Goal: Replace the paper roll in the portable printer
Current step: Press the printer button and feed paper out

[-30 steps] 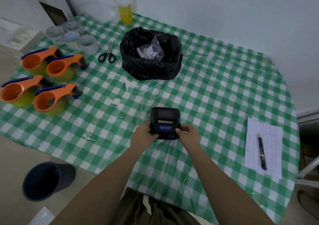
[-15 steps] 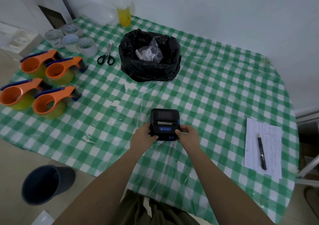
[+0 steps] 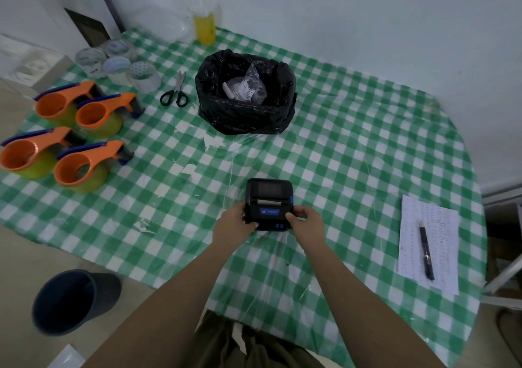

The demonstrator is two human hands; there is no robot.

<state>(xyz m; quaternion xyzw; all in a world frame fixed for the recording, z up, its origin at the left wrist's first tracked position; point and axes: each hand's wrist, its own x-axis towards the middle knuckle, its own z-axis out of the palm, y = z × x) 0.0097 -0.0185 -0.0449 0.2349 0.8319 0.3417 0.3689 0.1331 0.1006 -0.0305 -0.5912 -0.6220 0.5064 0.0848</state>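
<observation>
A small black portable printer [image 3: 268,201] with a blue label and blue buttons rests on the green checked tablecloth near the table's front edge. Its lid is closed, with a strip of white paper showing at the slot. My left hand [image 3: 233,225] grips its left side and my right hand [image 3: 306,222] grips its right side. No spare paper roll can be made out on the cloth.
A bin lined with a black bag [image 3: 245,93] holding clear wrappers stands behind the printer. Scissors [image 3: 175,92], tape rolls [image 3: 121,63] and several orange tape dispensers [image 3: 82,167] lie at the left. A printed sheet with a pen [image 3: 426,250] lies right. A dark bucket [image 3: 70,301] sits on the floor.
Both hands stay on the printer's sides. The view has shifted slightly; nothing else has moved.
</observation>
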